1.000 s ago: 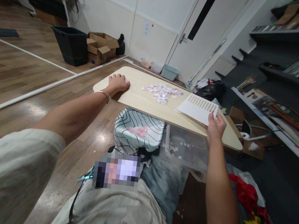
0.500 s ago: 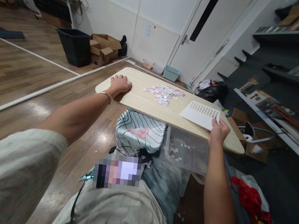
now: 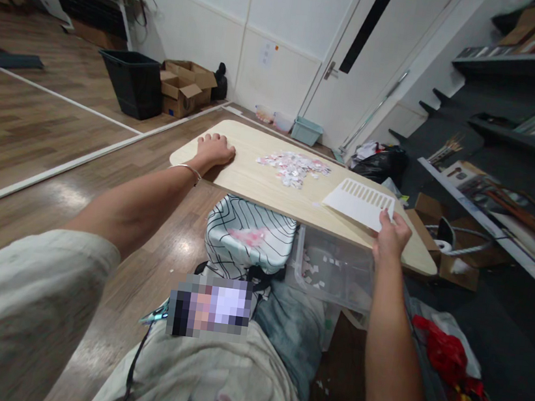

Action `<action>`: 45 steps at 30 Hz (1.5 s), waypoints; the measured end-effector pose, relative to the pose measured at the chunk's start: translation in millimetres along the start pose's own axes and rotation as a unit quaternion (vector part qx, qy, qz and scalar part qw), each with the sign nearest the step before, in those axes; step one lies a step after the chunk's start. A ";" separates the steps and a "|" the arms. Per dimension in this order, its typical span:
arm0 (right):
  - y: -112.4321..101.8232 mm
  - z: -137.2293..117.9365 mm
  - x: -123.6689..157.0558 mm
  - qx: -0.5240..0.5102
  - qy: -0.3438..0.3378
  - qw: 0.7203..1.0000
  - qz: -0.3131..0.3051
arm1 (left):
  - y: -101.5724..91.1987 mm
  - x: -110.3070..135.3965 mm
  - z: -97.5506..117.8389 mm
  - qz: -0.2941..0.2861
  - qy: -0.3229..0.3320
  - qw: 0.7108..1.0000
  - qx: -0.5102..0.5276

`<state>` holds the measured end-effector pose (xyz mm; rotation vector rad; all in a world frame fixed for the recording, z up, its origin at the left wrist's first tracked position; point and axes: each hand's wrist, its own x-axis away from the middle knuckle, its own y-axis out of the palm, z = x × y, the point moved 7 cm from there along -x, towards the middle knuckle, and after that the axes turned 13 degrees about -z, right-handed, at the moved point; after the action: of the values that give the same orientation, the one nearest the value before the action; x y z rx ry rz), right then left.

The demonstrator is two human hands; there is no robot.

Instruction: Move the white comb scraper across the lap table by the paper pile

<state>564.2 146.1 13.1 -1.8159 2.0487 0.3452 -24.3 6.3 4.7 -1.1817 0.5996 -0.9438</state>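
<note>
A light wooden table top (image 3: 255, 182) stands in front of me. My left hand (image 3: 214, 149) rests palm down on its near left corner, fingers curled loosely, holding nothing. My right hand (image 3: 391, 233) pinches the near corner of a white slotted card (image 3: 358, 202) that lies flat on the table's right side. Between the hands, a heap of small pink and white pieces (image 3: 292, 165) sits in the middle of the table.
Under the table are a striped white bag (image 3: 248, 234) with pink bits on it and a clear plastic bin (image 3: 332, 271). Shelves (image 3: 509, 193) run along the right. A black bin (image 3: 135, 84), cardboard boxes (image 3: 184, 87) and a white door (image 3: 360, 55) stand further back.
The white card, lifted and tilted a second ago, now lies flat on the table with my right hand still on its corner. The left hand has stayed put.
</note>
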 end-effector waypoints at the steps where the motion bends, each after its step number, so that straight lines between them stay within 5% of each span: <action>1: 0.2 0.2 0.3 0.002 0.003 1.000 0.002 | 0.3 -0.2 0.0 -0.002 0.001 1.000 -0.001; 22: 8.1 -13.3 10.1 0.097 -0.013 0.995 -0.027 | -0.4 0.5 -0.2 0.007 -0.001 1.000 0.005; 34: 5.7 -20.9 14.2 0.117 -0.030 0.993 0.019 | -0.6 1.6 1.3 0.002 -0.005 1.000 -0.002; 40: 1.4 -16.2 13.2 0.049 -0.021 0.998 0.045 | -0.2 -1.2 0.2 0.006 0.000 1.000 0.007; 45: 8.0 -14.1 11.6 0.076 0.005 0.997 -0.004 | 1.0 -3.3 -0.9 0.007 0.003 1.000 -0.002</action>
<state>553.6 130.8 20.2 -1.7372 2.0144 0.1726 -26.4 8.7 3.2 -1.1768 0.6143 -0.9350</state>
